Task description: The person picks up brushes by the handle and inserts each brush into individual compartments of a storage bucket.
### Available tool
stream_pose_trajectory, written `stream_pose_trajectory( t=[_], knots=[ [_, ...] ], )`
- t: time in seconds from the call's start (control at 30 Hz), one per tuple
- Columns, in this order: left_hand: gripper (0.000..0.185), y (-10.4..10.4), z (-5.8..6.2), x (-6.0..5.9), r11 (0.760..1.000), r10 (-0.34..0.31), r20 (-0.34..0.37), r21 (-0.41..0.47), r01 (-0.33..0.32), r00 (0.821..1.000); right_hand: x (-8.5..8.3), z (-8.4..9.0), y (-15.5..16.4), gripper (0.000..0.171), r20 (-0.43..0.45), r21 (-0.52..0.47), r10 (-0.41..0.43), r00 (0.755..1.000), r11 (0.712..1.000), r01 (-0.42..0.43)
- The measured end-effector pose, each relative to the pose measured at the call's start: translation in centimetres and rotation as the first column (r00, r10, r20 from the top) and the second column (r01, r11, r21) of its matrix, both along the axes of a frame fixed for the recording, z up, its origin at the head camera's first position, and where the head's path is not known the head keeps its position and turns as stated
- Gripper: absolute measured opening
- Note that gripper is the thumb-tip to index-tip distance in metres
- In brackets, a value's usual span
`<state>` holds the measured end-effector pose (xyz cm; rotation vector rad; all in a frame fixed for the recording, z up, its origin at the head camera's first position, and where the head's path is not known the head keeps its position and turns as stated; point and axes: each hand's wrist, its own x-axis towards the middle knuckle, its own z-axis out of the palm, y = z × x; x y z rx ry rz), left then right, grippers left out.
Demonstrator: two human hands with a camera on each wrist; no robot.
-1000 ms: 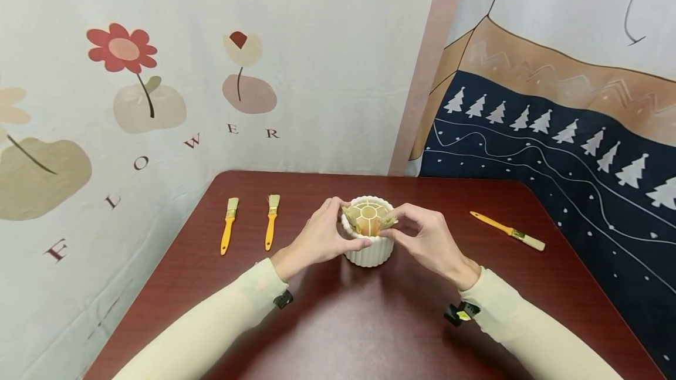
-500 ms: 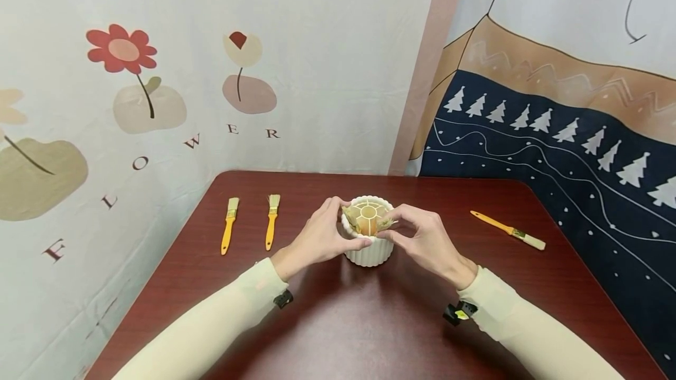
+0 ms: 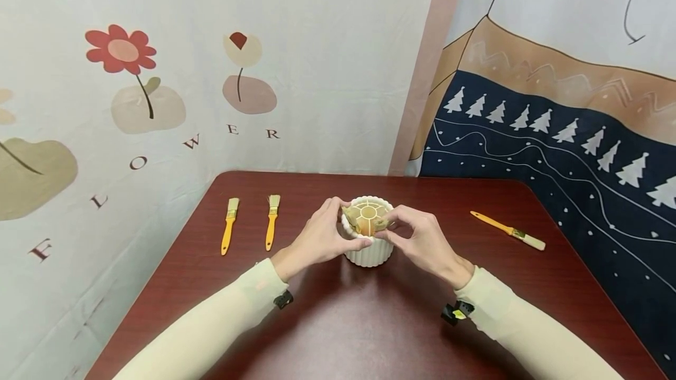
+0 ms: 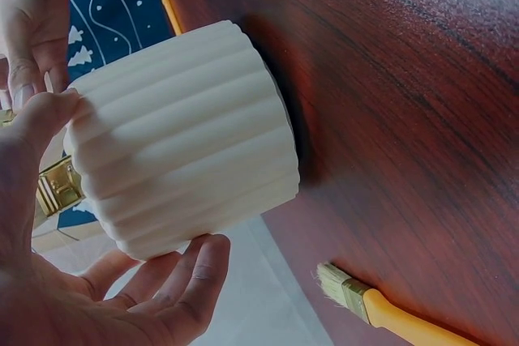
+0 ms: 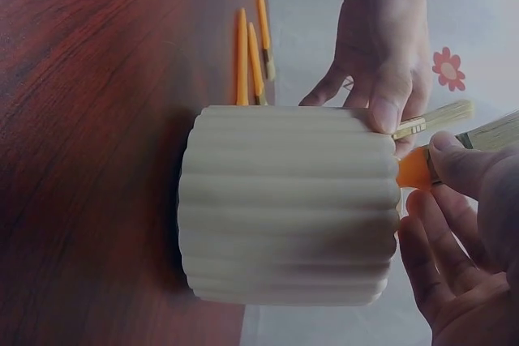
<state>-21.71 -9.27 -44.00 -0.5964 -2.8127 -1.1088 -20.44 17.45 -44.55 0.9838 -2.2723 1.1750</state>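
Observation:
A cream ribbed round holder stands upright on the table, its top divided into compartments around a central ring. My left hand grips its left side, thumb at the near rim and fingers round the far side. With my right hand I pinch a paintbrush near its metal band, bristles pointing up and orange handle reaching into the holder's top. Another paintbrush stands in the holder by my left thumb, bristles up. The compartment walls hide how deep the handles go.
Two yellow-handled paintbrushes, the outer one and the inner one, lie on the left of the dark red table. A third loose paintbrush lies at the right. Printed cloth hangs behind the table.
My right hand has shifted slightly left, bringing the pinched paintbrush's bristles closer over the holder. The left hand and the holder stay in place.

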Motion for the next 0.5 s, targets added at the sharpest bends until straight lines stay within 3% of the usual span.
stream_pose_trajectory(
  t=[0.5],
  knots=[
    [0.084, -0.03, -0.09, -0.08, 1.0, -0.004, 0.002, 0.009, 0.004, 1.0, -0.05, -0.33, -0.13, 0.032, -0.026, 0.065, -0.06, 0.998, 0.996, 0.062]
  ],
)
